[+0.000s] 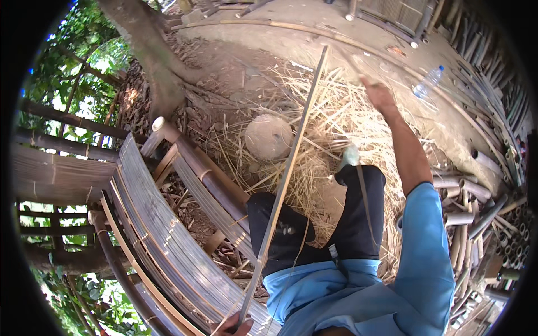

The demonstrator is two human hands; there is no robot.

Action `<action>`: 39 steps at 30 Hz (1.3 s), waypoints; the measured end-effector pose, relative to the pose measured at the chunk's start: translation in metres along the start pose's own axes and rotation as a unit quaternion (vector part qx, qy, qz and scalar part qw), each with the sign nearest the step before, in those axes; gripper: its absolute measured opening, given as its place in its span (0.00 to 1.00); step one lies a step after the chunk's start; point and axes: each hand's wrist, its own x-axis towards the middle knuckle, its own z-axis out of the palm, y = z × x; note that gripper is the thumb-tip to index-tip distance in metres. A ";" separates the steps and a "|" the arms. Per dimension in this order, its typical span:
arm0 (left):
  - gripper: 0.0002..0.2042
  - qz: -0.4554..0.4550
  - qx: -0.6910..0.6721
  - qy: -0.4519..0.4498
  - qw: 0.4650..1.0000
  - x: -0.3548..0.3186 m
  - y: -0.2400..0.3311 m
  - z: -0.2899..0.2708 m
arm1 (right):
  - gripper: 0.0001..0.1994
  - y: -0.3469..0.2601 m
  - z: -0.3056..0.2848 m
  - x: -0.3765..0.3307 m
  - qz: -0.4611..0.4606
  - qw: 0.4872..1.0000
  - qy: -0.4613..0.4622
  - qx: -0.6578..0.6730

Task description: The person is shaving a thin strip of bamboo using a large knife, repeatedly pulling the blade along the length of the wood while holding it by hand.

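Observation:
A long thin bamboo strip (286, 179) runs from the bottom edge up across my lap to the far ground. My left hand (232, 326) is barely in view at the bottom edge, with its fingers closed on the strip's near end. My right hand (379, 94) is raised far out to the right of the strip and apart from it. It is closed on a slim tool (352, 63) that is blurred by motion, so I cannot tell its kind. I sit with my knees in dark trousers (314, 224) and wear a blue shirt.
A bamboo slat bench (162, 235) curves along my left. Bamboo shavings (342, 120) cover the ground ahead around a round block (269, 137). A plastic bottle (428, 81) lies far right. Cut bamboo poles (476, 207) are piled on the right, and a tree trunk (151, 61) stands far left.

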 end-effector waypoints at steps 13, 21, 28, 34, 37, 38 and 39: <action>0.18 0.050 -0.112 -0.124 0.985 0.150 0.100 0.076 | 0.32 -0.138 0.034 -0.288 -0.374 0.896 -0.204 0.128; 0.16 0.106 -0.058 -0.108 0.987 0.161 0.095 0.094 | 0.32 -0.135 0.026 -0.284 -0.387 0.895 -0.198 0.102; 0.14 0.102 -0.016 -0.106 0.989 0.156 0.095 0.084 | 0.35 -0.132 0.038 -0.265 -0.389 0.906 -0.138 0.089; 0.15 0.127 -0.020 -0.098 0.987 0.152 0.082 0.077 | 0.34 -0.143 0.024 -0.281 -0.338 0.914 -0.216 0.066; 0.15 0.130 -0.018 -0.104 0.986 0.152 0.087 0.076 | 0.34 -0.141 0.027 -0.295 -0.414 0.889 -0.190 0.053; 0.15 0.131 -0.011 -0.106 0.986 0.150 0.082 0.075 | 0.34 -0.135 0.033 -0.296 -0.408 0.895 -0.174 0.052; 0.15 0.133 -0.005 -0.109 0.985 0.150 0.076 0.072 | 0.35 -0.130 0.039 -0.278 -0.413 0.898 -0.142 0.042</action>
